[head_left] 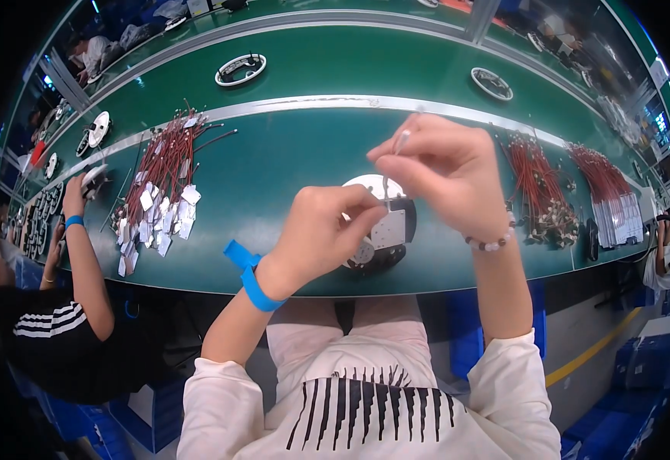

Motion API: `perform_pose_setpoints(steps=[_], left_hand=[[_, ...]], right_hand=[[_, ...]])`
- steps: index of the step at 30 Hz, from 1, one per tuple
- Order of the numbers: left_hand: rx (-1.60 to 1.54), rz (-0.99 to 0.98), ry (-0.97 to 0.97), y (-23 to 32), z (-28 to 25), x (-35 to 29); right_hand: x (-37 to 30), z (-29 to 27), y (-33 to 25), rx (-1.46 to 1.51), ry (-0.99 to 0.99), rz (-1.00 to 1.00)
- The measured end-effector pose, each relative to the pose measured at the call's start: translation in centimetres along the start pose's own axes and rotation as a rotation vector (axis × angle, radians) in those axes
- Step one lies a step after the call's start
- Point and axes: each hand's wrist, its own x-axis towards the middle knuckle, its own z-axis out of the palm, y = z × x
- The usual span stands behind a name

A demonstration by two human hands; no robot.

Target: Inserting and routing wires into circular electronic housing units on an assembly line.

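Note:
In front of me on the green bench lies a round device [390, 230], white along its far rim and black nearer me, with a pale plate and a small round part on it. A short thin cable [386, 188] stands up from around this plate. My left hand [323, 226], with a blue strap at the wrist, pinches near the cable's lower end just over the device. Higher and to the right, my right hand [446, 165] is closed in a pinch at the cable's upper end, where a pale tip shows. That hand is slightly blurred.
Bundles of red wires with white tags [159, 192] lie to the left. More red wire bundles [538, 184] lie to the right, beside a dark slim tool [592, 238]. Beyond the metal strip are white ring-shaped housings [241, 70]. A co-worker's arm [90, 261] reaches in at left.

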Motion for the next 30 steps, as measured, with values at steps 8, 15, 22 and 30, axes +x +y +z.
perform_pose_setpoints(steps=[8, 15, 22, 30], left_hand=[[0.013, -0.136, 0.496, -5.8, -5.9, -1.4], [1.166, -0.835, 0.481, -18.5, -16.1, -6.8], [0.871, -0.750, 0.736, -20.7, -20.5, -8.2], [-0.080, -0.196, 0.856, -8.5, -16.0, -4.0]], right_hand=[[-1.7, -1.4, 0.2, -0.012, 0.142, 0.039], [-1.2, -0.1, 1.4, 0.297, 0.231, 0.105], [-1.1, -0.1, 1.3, 0.238, 0.146, 0.072], [-0.9, 0.8, 1.6, 0.125, 0.152, 0.139]])
